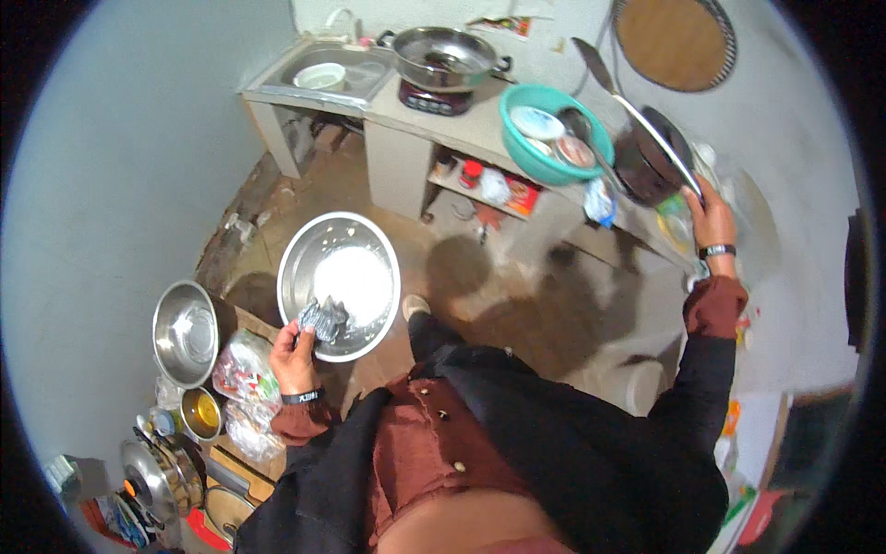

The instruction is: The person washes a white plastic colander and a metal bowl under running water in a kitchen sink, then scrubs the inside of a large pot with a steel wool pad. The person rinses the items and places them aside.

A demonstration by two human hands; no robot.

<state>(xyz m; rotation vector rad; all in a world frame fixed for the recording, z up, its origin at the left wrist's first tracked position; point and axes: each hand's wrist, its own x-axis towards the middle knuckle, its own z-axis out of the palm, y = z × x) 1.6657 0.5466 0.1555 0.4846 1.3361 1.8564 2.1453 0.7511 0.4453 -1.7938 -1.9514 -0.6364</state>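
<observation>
My left hand [294,361] pinches a crumpled grey striped cloth [322,320] at the near-left rim of a wide stainless steel basin [296,260]. Whether the fingers also touch that rim I cannot tell. Bright light reflects from the basin's bottom, and small drops or specks dot its inside. Out to the right, my right hand [714,220] grips the handle end of a long metal spatula [651,128]. Its dark blade points up and left, above a teal plastic basin [511,138] holding dishes and a ladle. Behind the spatula stands a dark pot [640,170].
A two-handled steel pan [443,66] sits on an electric cooker [434,102] on the counter. Left of it is a sink [280,76] with a white bowl [320,76]. Pots, a steel bowl [185,334] and plastic bags [246,367] crowd my left side. A pale stool [644,388] stands at right.
</observation>
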